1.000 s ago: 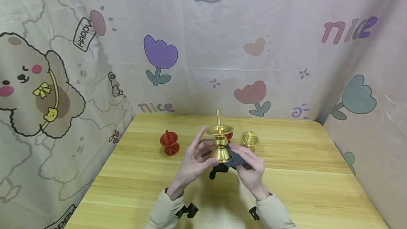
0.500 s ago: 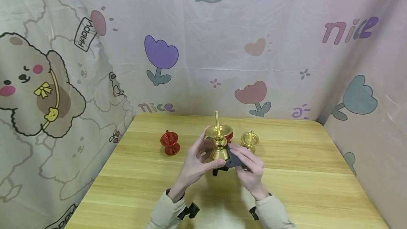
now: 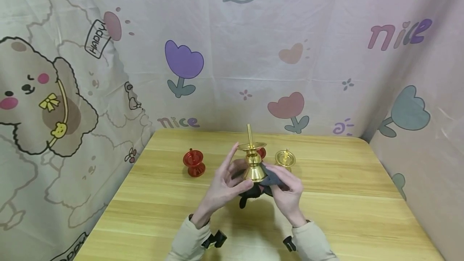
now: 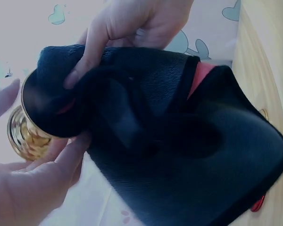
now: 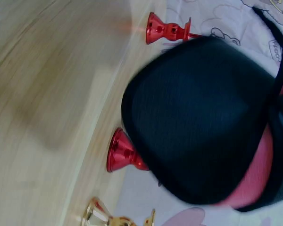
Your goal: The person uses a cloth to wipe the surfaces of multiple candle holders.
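My left hand (image 3: 219,188) grips a shiny gold candlestick (image 3: 253,172) by its flared base, raised above the table. It stands roughly upright, its dish and thin spike at the top. Against the right side of the base, my right hand (image 3: 289,188) holds a dark cloth (image 3: 273,177). In the left wrist view, the right hand (image 4: 132,21) presses the cloth (image 4: 212,146) onto the underside of the base, and the left fingers (image 4: 68,157) curl round its edge. The cloth (image 5: 193,117), dark-edged with a pink-red part, hangs across the right wrist view.
On the wooden table (image 3: 344,204), a red candlestick (image 3: 193,163) stands at the left. Another red one (image 3: 262,153) is mostly hidden behind the held candlestick. A smaller gold candlestick (image 3: 285,159) stands at the right. A patterned curtain (image 3: 232,51) hangs behind the table.
The gold candlestick has shifted slightly right and its dish has tipped to show nearly edge-on. The cloth's lower part hangs lower than half a second ago. Both hands keep their holds.
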A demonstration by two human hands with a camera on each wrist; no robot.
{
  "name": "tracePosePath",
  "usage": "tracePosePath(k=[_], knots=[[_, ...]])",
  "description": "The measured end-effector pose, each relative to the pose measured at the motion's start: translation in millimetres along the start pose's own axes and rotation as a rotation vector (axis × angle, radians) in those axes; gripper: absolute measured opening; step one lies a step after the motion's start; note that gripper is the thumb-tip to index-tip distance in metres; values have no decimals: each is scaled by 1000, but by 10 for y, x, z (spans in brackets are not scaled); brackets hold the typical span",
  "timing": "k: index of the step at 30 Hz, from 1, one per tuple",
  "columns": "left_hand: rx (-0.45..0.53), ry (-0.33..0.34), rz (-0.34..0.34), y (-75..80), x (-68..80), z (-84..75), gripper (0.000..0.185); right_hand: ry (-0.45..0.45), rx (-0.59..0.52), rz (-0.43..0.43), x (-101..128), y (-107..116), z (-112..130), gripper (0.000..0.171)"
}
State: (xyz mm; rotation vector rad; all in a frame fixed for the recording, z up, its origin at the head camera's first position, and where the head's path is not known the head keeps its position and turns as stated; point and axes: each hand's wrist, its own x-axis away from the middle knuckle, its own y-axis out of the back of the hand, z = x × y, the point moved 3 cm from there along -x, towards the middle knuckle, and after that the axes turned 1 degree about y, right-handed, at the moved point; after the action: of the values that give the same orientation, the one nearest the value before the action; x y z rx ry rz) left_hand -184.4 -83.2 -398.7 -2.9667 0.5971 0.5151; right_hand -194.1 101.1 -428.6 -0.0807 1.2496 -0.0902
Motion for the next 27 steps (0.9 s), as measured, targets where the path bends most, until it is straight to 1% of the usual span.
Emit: tracePosePath(k=[2, 4, 6, 8, 10, 12, 14, 16, 18, 20, 22, 25, 27], knots=[[-31, 22, -29, -6, 0, -4, 103, 94, 48, 25, -17, -20, 23, 40], [-63, 25, -57, -4, 2, -8, 105, 183, 85, 46, -35, -39, 45, 38], [-77, 3, -72, 6, 4, -10, 104, 245, 112, 60, -53, -53, 63, 35], [-67, -38, -65, 19, 9, -16, 101, 268, 124, 60, -63, -54, 70, 33], [-33, -79, -40, 30, 14, -16, 98, 241, 106, 55, -64, -45, 69, 34], [15, -102, -1, 32, 14, -16, 97, 168, 68, 45, -51, -28, 51, 38], [50, -93, 36, 25, 10, -10, 96, 76, 30, 27, -32, -6, 26, 42], [55, -74, 53, 17, 3, -7, 96, 7, 11, 9, -14, 13, -1, 45], [41, -41, 48, 8, -4, -10, 97, -13, 16, 6, -2, 21, -11, 45], [10, -13, 22, 4, -13, -13, 99, 30, 40, 18, -3, 13, -11, 42], [-19, 4, -15, 0, -20, -17, 102, 107, 78, 41, -18, -9, 8, 39], [-44, 13, -63, 5, -24, -18, 102, 239, 146, 70, -69, -52, 60, 33], [-51, 11, -82, 11, -23, -11, 100, 300, 181, 80, -105, -70, 100, 26]])
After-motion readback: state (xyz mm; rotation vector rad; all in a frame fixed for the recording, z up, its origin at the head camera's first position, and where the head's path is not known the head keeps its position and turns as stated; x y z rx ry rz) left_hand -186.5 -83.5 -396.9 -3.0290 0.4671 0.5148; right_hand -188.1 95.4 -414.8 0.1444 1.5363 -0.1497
